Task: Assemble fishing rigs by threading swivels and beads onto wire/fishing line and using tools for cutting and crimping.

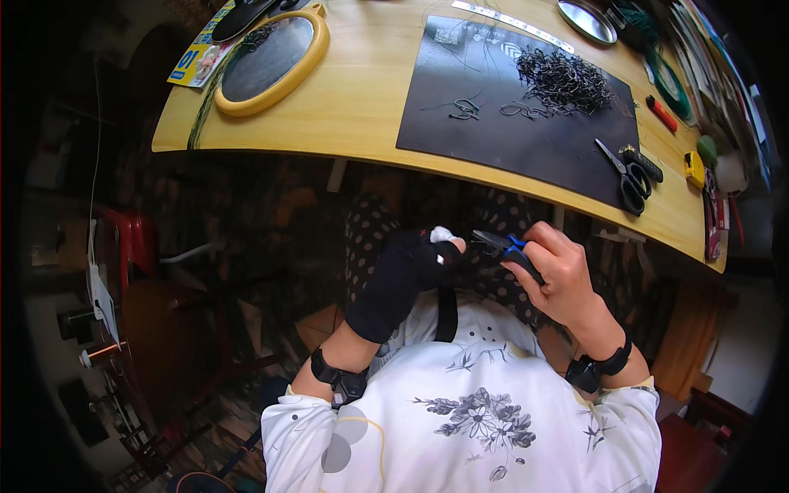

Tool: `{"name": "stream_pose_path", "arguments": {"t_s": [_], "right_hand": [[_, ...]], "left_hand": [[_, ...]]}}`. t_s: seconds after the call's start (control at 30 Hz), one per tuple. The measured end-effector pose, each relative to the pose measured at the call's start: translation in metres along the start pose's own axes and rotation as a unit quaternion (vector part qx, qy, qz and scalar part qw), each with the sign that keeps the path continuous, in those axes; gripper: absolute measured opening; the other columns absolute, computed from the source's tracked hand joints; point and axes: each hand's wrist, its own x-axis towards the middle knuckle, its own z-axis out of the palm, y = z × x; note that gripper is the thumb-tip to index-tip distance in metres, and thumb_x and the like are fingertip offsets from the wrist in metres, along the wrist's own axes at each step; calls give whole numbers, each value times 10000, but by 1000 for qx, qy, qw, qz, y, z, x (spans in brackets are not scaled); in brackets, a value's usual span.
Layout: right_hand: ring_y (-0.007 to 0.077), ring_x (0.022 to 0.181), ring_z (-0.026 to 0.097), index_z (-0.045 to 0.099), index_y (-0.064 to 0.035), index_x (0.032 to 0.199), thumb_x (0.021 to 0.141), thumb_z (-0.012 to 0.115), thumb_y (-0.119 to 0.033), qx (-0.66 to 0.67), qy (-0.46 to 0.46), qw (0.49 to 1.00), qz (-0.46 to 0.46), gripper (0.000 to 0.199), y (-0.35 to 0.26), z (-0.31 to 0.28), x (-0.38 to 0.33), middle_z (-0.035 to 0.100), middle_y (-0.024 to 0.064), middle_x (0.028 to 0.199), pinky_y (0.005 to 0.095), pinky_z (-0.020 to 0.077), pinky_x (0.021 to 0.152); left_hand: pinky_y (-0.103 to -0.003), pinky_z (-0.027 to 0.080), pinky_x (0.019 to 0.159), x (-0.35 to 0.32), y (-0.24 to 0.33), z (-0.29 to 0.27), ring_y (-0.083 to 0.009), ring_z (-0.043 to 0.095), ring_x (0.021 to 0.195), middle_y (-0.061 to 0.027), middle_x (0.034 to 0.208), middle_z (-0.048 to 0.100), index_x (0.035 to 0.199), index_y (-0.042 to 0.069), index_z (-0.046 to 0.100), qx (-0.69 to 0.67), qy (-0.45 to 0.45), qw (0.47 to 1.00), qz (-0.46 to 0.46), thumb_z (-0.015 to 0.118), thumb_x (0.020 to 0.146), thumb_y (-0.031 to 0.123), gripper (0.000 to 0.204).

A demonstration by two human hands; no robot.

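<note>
Above my lap, my left hand [417,261] is in a black fingerless glove, with white wrapping on a finger. Its thumb and fingers are pinched together, and whatever lies between them is too small to make out. Just to its right, my right hand [555,269] is closed round a pair of small pliers [518,247] with blue and black handles. The jaws point left toward the gloved fingertips. In front, a heap of small dark hooks [563,80] lies on a black mat [460,74], with a few tied to thin green line [465,109] nearby.
Black-handled scissors [629,182] lie near the mat's right corner beside a dark-handled cutter [642,163]. Further right are a red lighter-like object [661,113] and a yellow tape measure [694,169]. A yellow-rimmed round tray [321,48] holds green strands at left. The table edge [362,163] crosses ahead.
</note>
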Motion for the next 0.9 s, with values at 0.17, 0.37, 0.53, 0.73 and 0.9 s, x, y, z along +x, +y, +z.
{"name": "stream_pose_path", "arguments": {"t_s": [0.17,0.37,0.53,0.73,0.9], "right_hand": [[309,691,593,603,-8,788,792,818,-118,-8,-14,1000,-13,242,-1,1,2,569,127,830,385,498,587],[311,678,601,652,7,829,837,795,-135,29,23,999,35,202,-2,6,3,592,132,828,374,497,590],[257,619,600,679,25,784,895,750,-111,194,-45,966,164,189,-8,1,-4,581,118,726,336,467,571],[119,592,612,669,41,731,992,621,-139,321,-83,916,227,320,-9,6,-5,634,76,711,259,445,538],[101,555,561,675,10,707,1030,614,-255,416,-128,836,334,422,-8,4,-4,639,37,701,246,437,532]], "left_hand": [[-263,406,635,-4,7,7,-55,530,714,50,773,606,892,52,710,-85,-15,996,-11,772,895,253,210],[-272,421,640,-3,1,8,-63,537,708,33,753,612,886,42,709,-97,-8,995,10,745,919,256,219],[-275,434,656,2,-4,7,-53,541,737,50,792,612,915,39,706,-41,1,996,78,694,957,239,205],[-254,433,669,2,0,6,-44,544,762,60,812,615,933,46,706,-66,0,998,24,688,955,218,174],[-240,430,676,2,4,7,-38,540,762,66,813,608,944,51,712,-97,-2,995,11,711,933,176,125]]}}
